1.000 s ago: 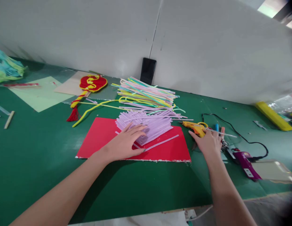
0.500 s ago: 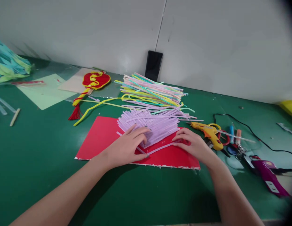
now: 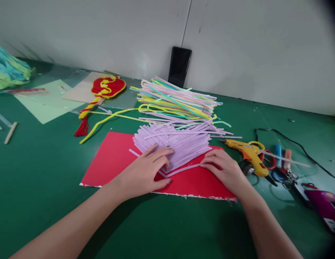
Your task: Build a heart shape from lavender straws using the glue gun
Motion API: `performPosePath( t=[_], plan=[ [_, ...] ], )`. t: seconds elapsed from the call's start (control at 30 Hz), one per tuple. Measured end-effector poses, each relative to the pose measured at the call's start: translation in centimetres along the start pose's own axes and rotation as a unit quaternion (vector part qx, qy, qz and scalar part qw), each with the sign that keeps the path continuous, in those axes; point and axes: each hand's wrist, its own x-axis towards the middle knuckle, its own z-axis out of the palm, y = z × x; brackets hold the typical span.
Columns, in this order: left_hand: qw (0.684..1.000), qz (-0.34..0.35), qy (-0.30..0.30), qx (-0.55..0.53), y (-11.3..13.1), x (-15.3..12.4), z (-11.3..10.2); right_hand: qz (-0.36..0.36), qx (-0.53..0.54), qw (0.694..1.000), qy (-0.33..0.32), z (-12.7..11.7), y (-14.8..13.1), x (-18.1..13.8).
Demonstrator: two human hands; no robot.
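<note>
A layer of lilac pipe cleaners [image 3: 183, 149], laid side by side in V-shaped rows, covers part of a red board [image 3: 102, 158]. Below its lower point lies a bent lilac pipe cleaner [image 3: 183, 169]; its left arm passes under my left hand and comes out beyond it. My right hand [image 3: 223, 167] pinches the right end of that bent stem between thumb and fingertips. With fingers spread, my left hand [image 3: 148, 167] rests over the left part of the lilac layer, its thumb on the board just below the bend.
Behind the board is a pile of coloured pipe cleaners [image 3: 178, 99], with a phone [image 3: 179, 66] leaning on the wall. A yellow glue gun [image 3: 248, 154], scissors [image 3: 270, 160] and a purple tool [image 3: 325, 205] lie right. A red-and-yellow tasselled ornament [image 3: 108, 87] lies left.
The bent pipe cleaner has moved up closer to the lilac layer's lower edge. My left thumb has come off its bend. My right hand keeps its pinch, and the view has shifted slightly.
</note>
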Motion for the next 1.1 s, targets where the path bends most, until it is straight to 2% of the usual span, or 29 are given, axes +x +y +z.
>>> performPosePath(
  t=[0.63,1.1],
  plan=[
    [0.999,-0.001,-0.004,-0.034,-0.26,0.00,-0.08,0.012,0.006,1.000,0.018,0.28,0.41,-0.13],
    [1.000,-0.005,-0.012,-0.025,-0.17,0.05,-0.24,0.042,0.025,0.997,0.061,0.15,0.79,0.01]
  ],
)
